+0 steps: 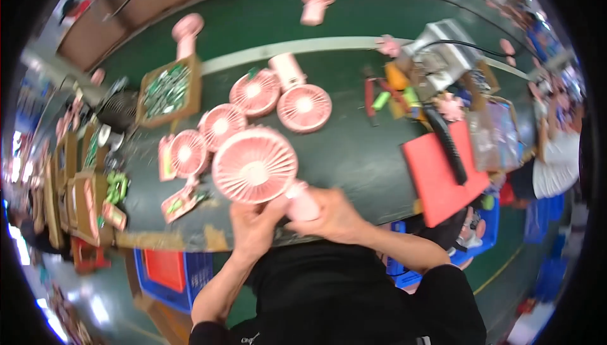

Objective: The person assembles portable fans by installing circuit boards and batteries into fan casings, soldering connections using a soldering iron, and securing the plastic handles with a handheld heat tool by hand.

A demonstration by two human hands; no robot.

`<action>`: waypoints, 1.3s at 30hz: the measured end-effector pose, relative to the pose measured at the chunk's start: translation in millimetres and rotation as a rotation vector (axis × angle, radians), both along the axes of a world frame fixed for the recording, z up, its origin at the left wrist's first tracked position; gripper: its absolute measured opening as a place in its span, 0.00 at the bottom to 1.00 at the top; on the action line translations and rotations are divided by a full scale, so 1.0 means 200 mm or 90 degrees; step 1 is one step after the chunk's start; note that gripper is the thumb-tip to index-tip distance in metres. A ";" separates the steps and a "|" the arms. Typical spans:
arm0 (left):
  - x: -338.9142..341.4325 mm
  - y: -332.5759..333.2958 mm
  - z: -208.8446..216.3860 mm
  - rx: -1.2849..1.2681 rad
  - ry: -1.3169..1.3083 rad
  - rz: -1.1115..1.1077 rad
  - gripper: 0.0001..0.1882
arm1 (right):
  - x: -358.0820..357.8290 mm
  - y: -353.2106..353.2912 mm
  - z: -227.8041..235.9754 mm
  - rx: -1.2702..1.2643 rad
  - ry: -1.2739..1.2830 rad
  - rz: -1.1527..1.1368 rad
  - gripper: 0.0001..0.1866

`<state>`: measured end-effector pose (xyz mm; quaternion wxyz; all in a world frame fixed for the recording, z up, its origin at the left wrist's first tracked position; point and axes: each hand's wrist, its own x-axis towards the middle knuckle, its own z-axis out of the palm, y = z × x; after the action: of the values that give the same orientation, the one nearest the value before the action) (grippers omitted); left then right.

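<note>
A pink handheld fan (255,167) is held over the near edge of the bench, its round slatted head tipped toward the far left. My right hand (335,214) wraps round its handle (303,203). My left hand (256,225) grips where the handle meets the head, thumb against it. Just beyond lie several more pink fans, among them one fan (304,108) and another fan (222,126). An open pink handle half (180,205) with green parts in it rests left of my left hand.
A cardboard box (195,95) of green circuit boards stands at the left. On the right are a red folder (436,177), a black tube-like tool (446,146) and a metal fixture (442,48). Blue bins (199,275) sit below the bench; fans lie on the green belt (265,13) beyond.
</note>
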<state>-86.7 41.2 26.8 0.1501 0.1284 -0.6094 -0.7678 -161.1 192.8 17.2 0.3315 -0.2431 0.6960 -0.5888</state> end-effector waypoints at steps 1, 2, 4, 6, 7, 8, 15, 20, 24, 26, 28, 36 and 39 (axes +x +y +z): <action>0.00 0.01 0.04 0.011 -0.005 -0.015 0.13 | 0.00 -0.01 -0.01 -0.056 -0.043 0.003 0.17; 0.02 -0.02 -0.01 0.025 -0.022 -0.003 0.13 | -0.02 -0.03 -0.01 -0.035 -0.139 0.053 0.15; 0.04 -0.04 -0.04 0.073 -0.004 0.003 0.14 | -0.05 -0.07 0.01 0.011 -0.261 0.114 0.11; 0.07 -0.05 -0.07 0.083 -0.030 0.030 0.15 | -0.04 -0.09 0.01 0.022 -0.280 0.135 0.11; 0.08 -0.05 -0.08 0.098 -0.051 0.051 0.16 | -0.04 -0.09 0.02 0.036 -0.296 0.149 0.11; 0.08 -0.05 -0.08 0.090 -0.058 0.055 0.14 | -0.03 -0.10 0.00 0.037 -0.295 0.151 0.11; 0.06 -0.08 -0.07 0.066 -0.118 -0.052 0.14 | 0.08 -0.09 -0.14 -0.176 -0.645 0.180 0.12; 0.09 -0.11 -0.11 0.111 -0.140 -0.151 0.13 | 0.04 -0.13 -0.14 -0.143 -0.545 0.145 0.10; 0.04 -0.12 -0.09 0.066 -0.131 -0.171 0.13 | 0.03 -0.13 -0.14 -0.139 -0.527 0.142 0.16; 0.01 -0.12 -0.11 0.061 -0.116 -0.163 0.13 | 0.02 -0.14 -0.15 -0.146 -0.546 0.135 0.17; -0.01 -0.09 -0.12 0.087 -0.092 -0.146 0.13 | 0.03 -0.14 -0.17 -0.153 -0.564 0.126 0.17; -0.02 -0.06 -0.16 0.119 -0.078 -0.107 0.14 | 0.03 -0.14 -0.15 -0.159 -0.579 0.092 0.10; -0.01 -0.07 -0.17 0.095 -0.088 -0.108 0.14 | 0.04 -0.15 -0.18 -0.174 -0.577 0.101 0.12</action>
<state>-88.7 27.9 -8.0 0.0321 0.1398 -0.5680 -0.8104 -154.0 163.8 -19.6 0.6106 -0.0554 0.3769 -0.6943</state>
